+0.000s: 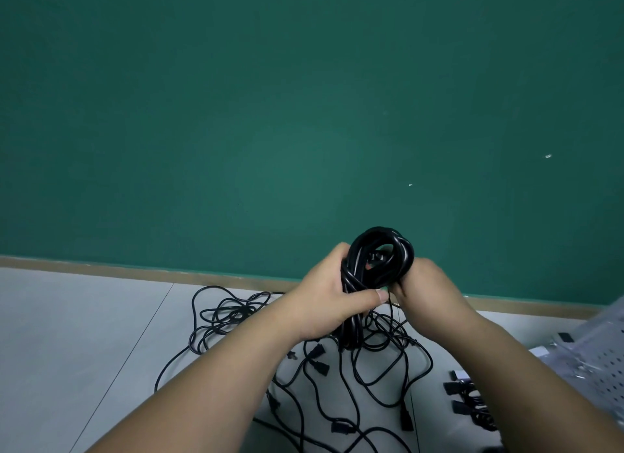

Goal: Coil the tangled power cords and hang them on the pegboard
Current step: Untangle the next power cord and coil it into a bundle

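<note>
Black coiled power cord (356, 270) is held up in both hands in front of the dark green wall (304, 115), above the floor and clear of it. The cord's upper loops stand as a round ring above the hands, with a plug showing inside the ring, and its lower loops hang down as a bundle below the left hand (331, 294). The left hand grips the bundle at its middle, fingers curled behind it and the thumb (374, 295) pressed across its front. The right hand (425, 283) grips the ring's right side, its back toward the camera; its fingers are curled round the cord, with the tips hidden.

Below the hands, a tangle of thin black power cords (378, 334) sprawls over the pale grey tiled floor (84, 334), with several black plugs (317, 351) among its loops. A tan baseboard (135, 272) runs where the floor meets the wall. At the lower right edge is a white perforated pegboard (604, 368), and just beside it, to its left, a cluster of black connectors (462, 395) on the floor
</note>
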The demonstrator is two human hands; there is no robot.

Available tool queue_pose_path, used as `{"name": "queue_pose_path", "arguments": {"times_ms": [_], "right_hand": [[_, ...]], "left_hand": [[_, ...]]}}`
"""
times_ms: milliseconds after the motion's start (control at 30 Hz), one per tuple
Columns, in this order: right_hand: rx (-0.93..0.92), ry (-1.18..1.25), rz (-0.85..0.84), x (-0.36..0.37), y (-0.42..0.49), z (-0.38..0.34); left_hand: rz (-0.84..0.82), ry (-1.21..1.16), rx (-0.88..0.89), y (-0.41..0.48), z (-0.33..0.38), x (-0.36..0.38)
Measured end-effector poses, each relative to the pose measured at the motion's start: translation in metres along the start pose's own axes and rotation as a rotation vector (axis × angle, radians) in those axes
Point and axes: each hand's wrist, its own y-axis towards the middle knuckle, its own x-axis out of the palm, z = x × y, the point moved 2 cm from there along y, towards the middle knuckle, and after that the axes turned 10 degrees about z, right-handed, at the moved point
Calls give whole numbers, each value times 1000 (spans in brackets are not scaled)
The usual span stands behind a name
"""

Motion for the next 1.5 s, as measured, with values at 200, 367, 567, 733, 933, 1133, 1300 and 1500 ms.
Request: {"name": "queue_pose_path", "arguments": {"times_ms": [200,367,567,733,933,1133,1300,1500], "right_hand": [[-145,272,135,-7,1,2],[-218,443,114,-14,3,-1],[-207,424,-37,-26,4,-4],[-132,545,34,-18,-1,-12],[-100,719,-145,-34,3,-9],[127,958,47,-26,7,10],[107,1020,86,-24,5,9],[111,1020,-66,-17,7,16]], "left_hand": [[18,-189,-13,1,4,2],[-20,-359,-11,-2,9,2],[-64,-429,-65,-2,12,-1],[-41,-570,-131,4,12,3],[-93,-481,-133,1,11,6],[-67,-322,-65,3,12,6],[-8,-313,-72,7,9,6],[-4,-336,-93,6,5,7]]}}
